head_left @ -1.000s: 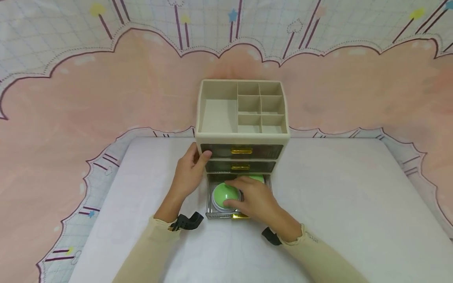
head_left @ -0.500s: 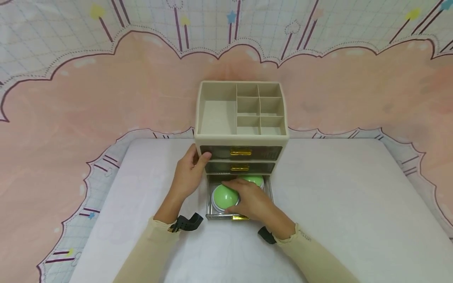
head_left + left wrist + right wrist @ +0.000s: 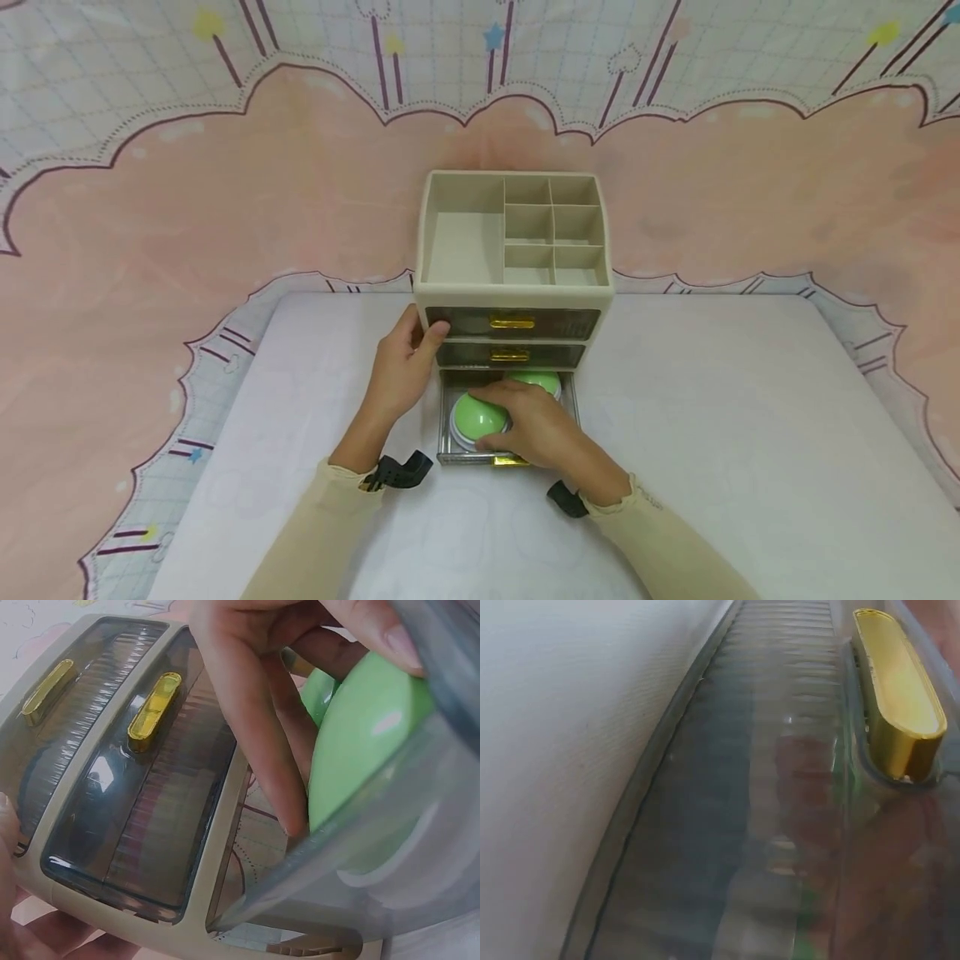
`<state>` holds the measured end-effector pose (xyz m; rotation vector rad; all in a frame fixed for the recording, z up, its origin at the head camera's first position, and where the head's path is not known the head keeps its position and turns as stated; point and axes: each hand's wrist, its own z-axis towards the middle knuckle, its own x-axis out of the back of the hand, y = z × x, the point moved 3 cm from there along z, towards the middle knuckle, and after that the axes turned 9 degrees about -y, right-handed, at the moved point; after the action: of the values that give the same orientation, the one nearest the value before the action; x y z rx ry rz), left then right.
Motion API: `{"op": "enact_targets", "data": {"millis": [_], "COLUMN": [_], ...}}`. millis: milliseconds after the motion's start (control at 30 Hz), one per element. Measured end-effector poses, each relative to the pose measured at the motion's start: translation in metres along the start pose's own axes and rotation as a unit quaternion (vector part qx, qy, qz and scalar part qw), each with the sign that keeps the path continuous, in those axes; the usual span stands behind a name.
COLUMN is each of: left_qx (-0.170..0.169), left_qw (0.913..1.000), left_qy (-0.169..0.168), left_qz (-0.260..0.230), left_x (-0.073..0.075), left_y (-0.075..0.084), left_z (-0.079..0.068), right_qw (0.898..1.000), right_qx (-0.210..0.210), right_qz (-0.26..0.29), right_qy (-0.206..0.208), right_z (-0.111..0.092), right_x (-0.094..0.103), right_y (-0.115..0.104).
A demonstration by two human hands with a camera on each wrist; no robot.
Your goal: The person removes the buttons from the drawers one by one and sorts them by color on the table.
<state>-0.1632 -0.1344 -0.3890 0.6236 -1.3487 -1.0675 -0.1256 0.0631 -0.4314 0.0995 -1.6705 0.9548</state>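
Right hand point(image 3: 531, 423) has edged left, pinching the front jar point(image 3: 480, 417); left hand point(image 3: 397, 368) grips the cabinet point(image 3: 513, 294). Rear jar point(image 3: 536, 381) is also in; drawer point(image 3: 465, 459) not yet closed.

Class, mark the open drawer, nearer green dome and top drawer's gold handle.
Open drawer point(image 3: 466, 459): head view, front wall.
Nearer green dome point(image 3: 478, 417): head view, rounded top.
Top drawer's gold handle point(image 3: 512, 322): head view, bar's middle.

Your white worktop point(image 3: 735, 433) is carrying a beige drawer organizer point(image 3: 513, 295).
You are seeing it standing toward the far side, its lowest drawer point(image 3: 461, 457) jutting out toward you over the white surface.
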Motion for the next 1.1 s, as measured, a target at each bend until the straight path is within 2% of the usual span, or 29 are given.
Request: {"op": "enact_targets", "data": {"millis": [167,500,867,1100], "left_qx": [-0.001,-0.002,-0.009,-0.005], "left_qw": [1.0,1.0,0.9999,1.0], "left_qy": [0.0,-0.005,-0.002,-0.004], "left_qz": [0.005,0.005,0.004,0.002], "left_x": [0.0,0.0,-0.001,-0.001], "left_y": [0.0,-0.001,0.001,0.001], "left_z": [0.0,-0.001,0.002,0.001], "right_qw": [0.999,0.997,0.994,0.996], "right_qx": [0.013,0.003,0.011,-0.001], "right_qz": [-0.01,-0.023,-0.018,0.027], "right_qy": [0.027,0.077,0.109,0.087], "right_z": [-0.002,-0.007,-0.025,-0.047], "right_x": [0.002,0.011,0.04,0.055], "right_y": [0.0,-0.004,-0.004,0.006]}}
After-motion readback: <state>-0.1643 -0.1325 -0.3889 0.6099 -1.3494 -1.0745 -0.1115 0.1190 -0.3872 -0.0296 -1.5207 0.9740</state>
